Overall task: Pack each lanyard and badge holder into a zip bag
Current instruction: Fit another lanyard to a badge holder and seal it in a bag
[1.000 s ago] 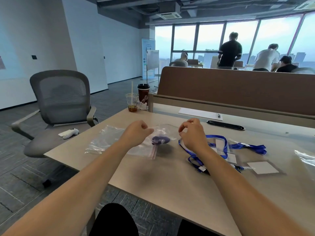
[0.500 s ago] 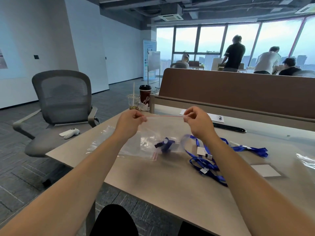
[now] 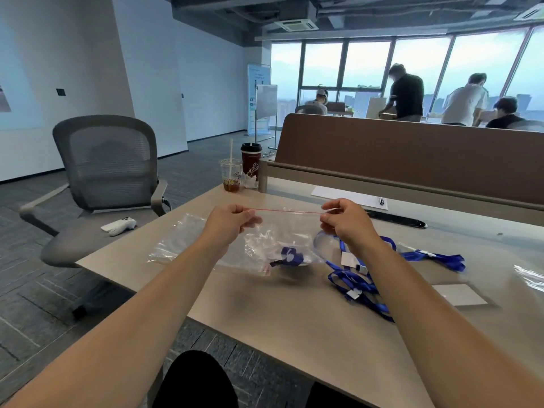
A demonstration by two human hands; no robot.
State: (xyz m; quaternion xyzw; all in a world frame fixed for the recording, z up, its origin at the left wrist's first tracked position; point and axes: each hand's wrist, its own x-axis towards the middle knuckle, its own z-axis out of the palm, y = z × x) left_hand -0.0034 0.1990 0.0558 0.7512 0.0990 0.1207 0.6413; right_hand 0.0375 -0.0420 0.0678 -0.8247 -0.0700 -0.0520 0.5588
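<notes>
A clear zip bag (image 3: 282,234) with a red zip line hangs above the table, stretched between my hands. My left hand (image 3: 231,220) pinches its top left corner and my right hand (image 3: 346,220) pinches the top right corner. A rolled blue lanyard (image 3: 290,254) with a black clip lies at the bottom of the bag. More blue lanyards (image 3: 357,282) with white tags lie loose on the table under my right forearm, and another (image 3: 435,256) lies further right. A badge holder (image 3: 459,294) with a white card lies flat at the right.
Empty clear bags (image 3: 182,242) lie on the table at the left, another bag (image 3: 530,276) at the right edge. Two drink cups (image 3: 250,164) stand at the far corner. A brown divider (image 3: 412,154), paper with pen (image 3: 350,197), a grey chair (image 3: 106,163) with a white controller (image 3: 120,226).
Both hands have lifted the bag off the table and pulled its zip edge taut between them. The lanyard inside slid to the bag's bottom.
</notes>
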